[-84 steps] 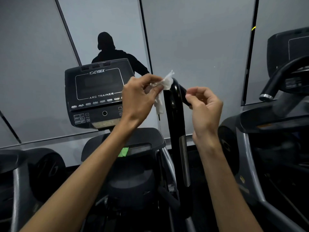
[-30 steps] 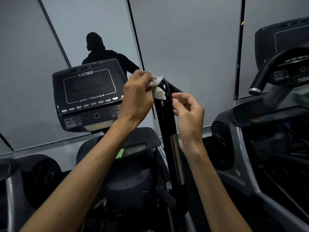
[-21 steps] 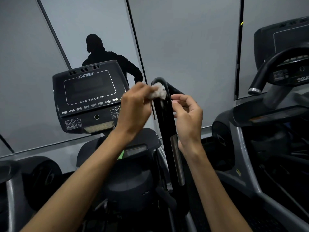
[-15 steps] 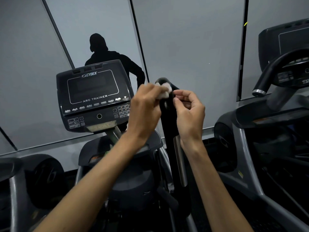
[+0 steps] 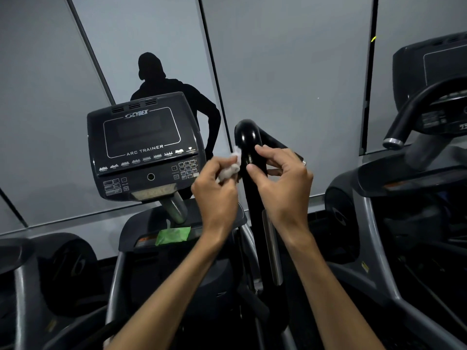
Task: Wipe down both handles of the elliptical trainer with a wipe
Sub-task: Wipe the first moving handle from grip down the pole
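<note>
Trainer (image 5: 177, 274): dark grey frame, fills the lower centre of the view, below and behind both hands. Grey wall panels behind it carry a dark silhouette of a person.

Console (image 5: 144, 147): black, tilted, up and left of the left hand. White lettering reads "CYBEX" and "ARC TRAINER"; a keypad sits at its lower right, just beside the left hand's knuckles. A green patch (image 5: 173, 235) lies on the housing below the console, under the left wrist.

Second machine (image 5: 417, 198): well to the right of the right hand, with a curved black bar ending in a silver cap.

Handle (image 5: 249, 145): glossy black tube, upright, rising between the two hands and bending over at a rounded top just above the fingertips. Light glints on the bend. A thin silver strip runs down its lower shaft, below the right wrist.

Right hand (image 5: 280, 183): fingers and thumb curled round the handle from the right side, just under the bend. A ring shows on one finger.

Left hand (image 5: 217, 190): fingers bunched, pinching the wipe against the handle's left side.

Wipe (image 5: 231, 169): white, crumpled into a small wad, mostly hidden in the left hand's fingers; one corner sticks up and touches the handle's left edge, level with the right hand's fingertips.
</note>
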Demonstrator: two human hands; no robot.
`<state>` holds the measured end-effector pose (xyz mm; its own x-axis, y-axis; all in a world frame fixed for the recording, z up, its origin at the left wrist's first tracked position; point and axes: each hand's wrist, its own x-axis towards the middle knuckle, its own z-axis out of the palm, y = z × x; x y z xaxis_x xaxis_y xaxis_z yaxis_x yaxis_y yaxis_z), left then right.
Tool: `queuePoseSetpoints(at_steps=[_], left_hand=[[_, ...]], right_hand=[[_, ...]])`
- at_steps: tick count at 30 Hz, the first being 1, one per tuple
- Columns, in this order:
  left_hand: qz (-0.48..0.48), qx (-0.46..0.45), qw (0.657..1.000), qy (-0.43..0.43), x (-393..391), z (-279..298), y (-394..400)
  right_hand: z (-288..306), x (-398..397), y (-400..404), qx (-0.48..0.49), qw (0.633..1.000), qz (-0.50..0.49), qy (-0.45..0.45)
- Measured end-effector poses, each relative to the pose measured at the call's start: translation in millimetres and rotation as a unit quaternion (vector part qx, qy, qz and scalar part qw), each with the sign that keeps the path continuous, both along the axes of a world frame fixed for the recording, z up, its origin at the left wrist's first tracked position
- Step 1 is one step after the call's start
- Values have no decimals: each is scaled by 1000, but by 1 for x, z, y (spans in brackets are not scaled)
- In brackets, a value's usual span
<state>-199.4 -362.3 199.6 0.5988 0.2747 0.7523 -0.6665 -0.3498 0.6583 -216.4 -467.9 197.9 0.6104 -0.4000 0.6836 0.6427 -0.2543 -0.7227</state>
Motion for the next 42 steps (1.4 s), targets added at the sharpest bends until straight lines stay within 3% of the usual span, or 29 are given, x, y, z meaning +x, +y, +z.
queuePoseSetpoints(at_steps=[6,10,19,25,31,37,42], left_hand=[[-6,9,1000,7,35,37,4],[-60,-57,993,89,77,77,-1],[-155,-146,961,175,12,19,5],[-207,-227,928,210,32,43,2],[-269,-128,916,269,25,10,16],[-284,-152,905,279,44,27,12],[-318,-59,895,306,26,6,27]], right_hand=[[-3,2,17,-19,995,-92,-37],[-5,3,9,-24,997,-69,-39],[-7,5,10,-8,997,-64,-54],[-7,2,10,-3,998,-52,-45],[-11,2,9,17,998,-27,-47],[-14,3,15,38,998,-33,-46],[-11,-1,10,117,992,56,8]])
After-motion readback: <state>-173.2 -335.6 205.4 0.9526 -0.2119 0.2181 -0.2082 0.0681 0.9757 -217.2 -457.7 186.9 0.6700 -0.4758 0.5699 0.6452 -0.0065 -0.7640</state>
